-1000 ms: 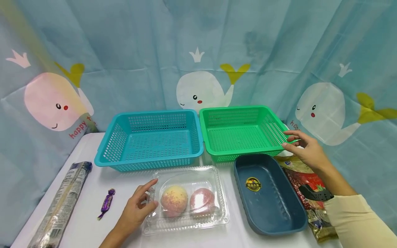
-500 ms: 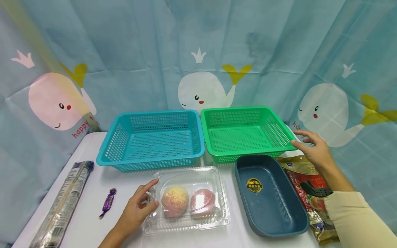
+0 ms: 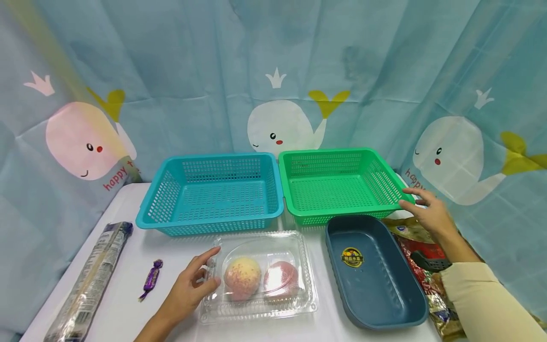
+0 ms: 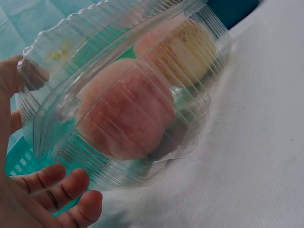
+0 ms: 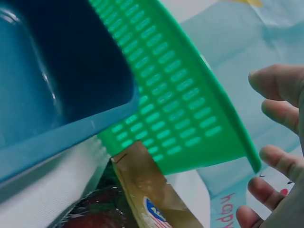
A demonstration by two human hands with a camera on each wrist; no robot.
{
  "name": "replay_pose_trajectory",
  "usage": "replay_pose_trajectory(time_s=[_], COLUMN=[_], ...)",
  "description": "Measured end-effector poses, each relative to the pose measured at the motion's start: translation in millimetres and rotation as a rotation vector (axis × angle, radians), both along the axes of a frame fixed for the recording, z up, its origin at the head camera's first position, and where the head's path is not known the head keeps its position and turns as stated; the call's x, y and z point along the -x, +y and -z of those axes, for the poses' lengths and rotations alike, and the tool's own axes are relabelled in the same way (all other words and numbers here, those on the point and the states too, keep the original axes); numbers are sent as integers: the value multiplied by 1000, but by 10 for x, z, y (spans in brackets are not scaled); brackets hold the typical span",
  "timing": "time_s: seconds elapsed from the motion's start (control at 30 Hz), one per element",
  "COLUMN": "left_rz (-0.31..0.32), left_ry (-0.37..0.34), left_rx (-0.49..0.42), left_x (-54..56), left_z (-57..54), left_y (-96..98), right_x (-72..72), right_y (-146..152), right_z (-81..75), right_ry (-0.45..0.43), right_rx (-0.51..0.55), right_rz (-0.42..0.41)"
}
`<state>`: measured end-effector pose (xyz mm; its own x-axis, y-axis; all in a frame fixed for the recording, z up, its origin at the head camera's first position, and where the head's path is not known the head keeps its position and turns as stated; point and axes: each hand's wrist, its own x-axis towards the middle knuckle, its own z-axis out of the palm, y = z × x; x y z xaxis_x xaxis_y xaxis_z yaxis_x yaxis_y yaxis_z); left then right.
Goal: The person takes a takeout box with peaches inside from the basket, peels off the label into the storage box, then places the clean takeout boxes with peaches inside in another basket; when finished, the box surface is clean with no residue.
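Note:
A clear plastic clamshell (image 3: 312,304) lies at the front middle, holding a yellow-pink peach-like fruit (image 3: 242,278) and a pink one (image 3: 280,279). My left hand (image 3: 188,287) rests at its left end, thumb and fingers spread around the edge without a tight grip. In the left wrist view the fingertips (image 4: 90,204) curve loosely beside the plastic. By the front right corner of the green basket (image 3: 316,219) hovers my right hand (image 3: 431,213), fingers loosely bent. The right wrist view shows a gap between thumb and fingers, with nothing held and the basket rim close by.
A blue basket (image 3: 213,222) stands left of the green one. A dark blue tray (image 3: 376,294) sits before the green basket, with a red-gold bag (image 3: 412,237) partly under my right arm. At left lie a purple-wrapped candy (image 3: 151,280) and a long silvery pack (image 3: 91,285).
My right hand first moved right, off the green basket's corner, then came slightly back toward it. The left hand and clamshell stay put. The whole view has shifted a little.

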<state>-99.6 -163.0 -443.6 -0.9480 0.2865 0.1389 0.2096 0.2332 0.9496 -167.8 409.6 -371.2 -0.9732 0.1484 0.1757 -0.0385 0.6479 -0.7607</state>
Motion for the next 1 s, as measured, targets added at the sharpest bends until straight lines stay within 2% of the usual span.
replay_pose_trajectory(time_s=[0.27,0.57,0.83,1.0], left_rz=[-10,0,-14,-11], left_ry=[-41,-239,-217,-230], left_rx=[24,7,57,55], left_x=[-23,-19,-21,-26], left_z=[-27,-115,-168,-176], left_y=[0,-21,-11,-7], right_x=[28,51,98,89], right_y=[-23,26,37,7], right_z=[112,163,210,215], right_ry=[40,-27,-59,-30], right_rx=[-45,-47,144,57], right_rz=[-26,-11,-55,-26])
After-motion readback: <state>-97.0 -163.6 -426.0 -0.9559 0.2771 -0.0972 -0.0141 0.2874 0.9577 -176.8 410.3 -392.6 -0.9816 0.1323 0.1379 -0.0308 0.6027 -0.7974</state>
